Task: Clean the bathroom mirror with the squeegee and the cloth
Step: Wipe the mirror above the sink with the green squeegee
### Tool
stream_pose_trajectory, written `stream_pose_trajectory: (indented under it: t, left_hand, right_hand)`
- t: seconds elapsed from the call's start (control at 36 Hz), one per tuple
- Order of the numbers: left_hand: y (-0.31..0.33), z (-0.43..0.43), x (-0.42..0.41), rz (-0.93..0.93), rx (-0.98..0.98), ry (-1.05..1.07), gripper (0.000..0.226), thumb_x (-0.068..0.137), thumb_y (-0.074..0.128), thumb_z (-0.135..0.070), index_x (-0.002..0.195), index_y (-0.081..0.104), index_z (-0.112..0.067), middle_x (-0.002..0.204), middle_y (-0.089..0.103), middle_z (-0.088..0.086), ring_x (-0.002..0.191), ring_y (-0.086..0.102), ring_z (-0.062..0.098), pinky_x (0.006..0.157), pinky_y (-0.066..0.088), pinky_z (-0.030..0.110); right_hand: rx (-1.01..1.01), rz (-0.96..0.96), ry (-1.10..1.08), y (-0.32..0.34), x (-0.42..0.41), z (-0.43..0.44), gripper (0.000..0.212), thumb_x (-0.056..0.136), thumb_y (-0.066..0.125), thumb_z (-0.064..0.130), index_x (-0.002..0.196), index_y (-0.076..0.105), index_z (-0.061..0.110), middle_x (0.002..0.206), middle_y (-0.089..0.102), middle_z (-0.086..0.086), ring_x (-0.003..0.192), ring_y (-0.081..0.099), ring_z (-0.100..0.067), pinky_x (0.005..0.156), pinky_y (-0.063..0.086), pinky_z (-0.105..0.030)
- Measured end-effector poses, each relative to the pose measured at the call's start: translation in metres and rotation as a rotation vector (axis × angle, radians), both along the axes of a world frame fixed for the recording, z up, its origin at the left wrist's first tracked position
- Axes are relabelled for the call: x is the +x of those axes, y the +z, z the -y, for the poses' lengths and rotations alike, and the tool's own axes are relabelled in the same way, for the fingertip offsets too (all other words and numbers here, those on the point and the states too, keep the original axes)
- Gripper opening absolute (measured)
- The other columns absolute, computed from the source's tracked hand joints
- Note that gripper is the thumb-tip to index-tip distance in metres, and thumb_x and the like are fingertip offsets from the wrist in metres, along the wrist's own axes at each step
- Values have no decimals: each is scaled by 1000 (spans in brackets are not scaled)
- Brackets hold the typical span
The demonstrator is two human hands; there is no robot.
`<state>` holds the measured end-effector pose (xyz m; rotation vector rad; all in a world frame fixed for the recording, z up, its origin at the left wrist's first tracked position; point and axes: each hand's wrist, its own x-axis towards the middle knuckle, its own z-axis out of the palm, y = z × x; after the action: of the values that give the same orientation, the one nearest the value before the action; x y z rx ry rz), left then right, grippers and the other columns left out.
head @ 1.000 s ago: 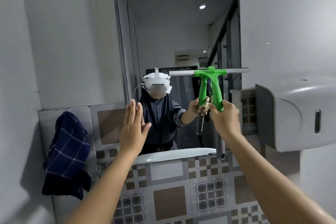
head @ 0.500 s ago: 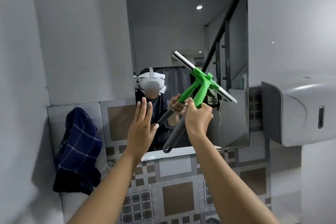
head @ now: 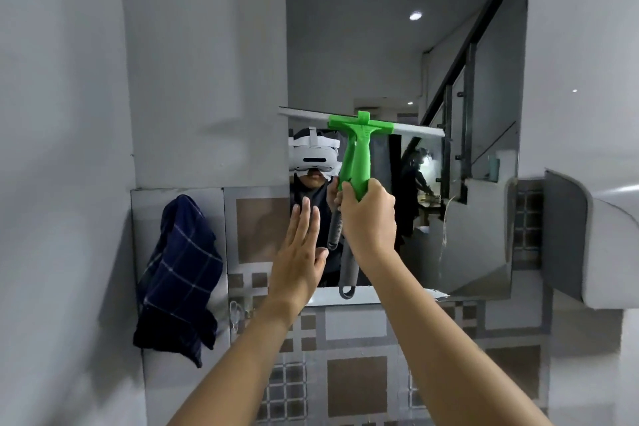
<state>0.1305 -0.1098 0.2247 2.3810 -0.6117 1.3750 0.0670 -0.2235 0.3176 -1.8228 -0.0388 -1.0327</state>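
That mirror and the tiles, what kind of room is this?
Most likely a bathroom: a wall mirror above patterned tiles, a checked cloth hanging beside it, and what looks like a wall dispenser on the right.

No readable text, label, brand, number or sign anywhere in head view. Checked green plastic squeegee with grey handle, dark blue checked cloth hanging on wall, white wall-mounted dispenser, patterned grey-brown wall tiles, frameless rectangular mirror: all blank, no markings legible.
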Motion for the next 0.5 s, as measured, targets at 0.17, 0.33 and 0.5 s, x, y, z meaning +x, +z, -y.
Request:
stream_pose_trajectory:
  t: [0.17, 0.33, 0.5]
  left_hand:
    - [-16, 3, -3, -15, -18, 22, 78, 90, 56, -20, 147, 4, -14, 156, -7, 1, 143, -6, 16, 107, 24, 19]
    - [-31, 14, -9, -56, -79, 34, 86, 85, 64, -19, 147, 6, -14, 157, -1, 5, 144, 1, 22, 92, 38, 17]
    - [-36, 23, -9, -65, -118, 59, 89, 80, 69, -17, 147, 9, -12, 155, 6, 9, 142, 12, 29, 91, 36, 18]
  right_hand:
    - [-231, -36, -56, -13, -1, 19, 30, 94, 45, 37, 104, 52, 10, 92, 63, -7, 78, 61, -24, 63, 47, -35]
    - [-427, -41, -116, -18, -8, 43, 36, 96, 42, 35, 118, 48, 8, 84, 45, 0, 76, 53, -24, 62, 38, -32]
    - [-575, -24, -154, -15, -10, 68, 36, 96, 43, 30, 122, 47, 5, 95, 62, -10, 88, 62, -33, 62, 33, -32]
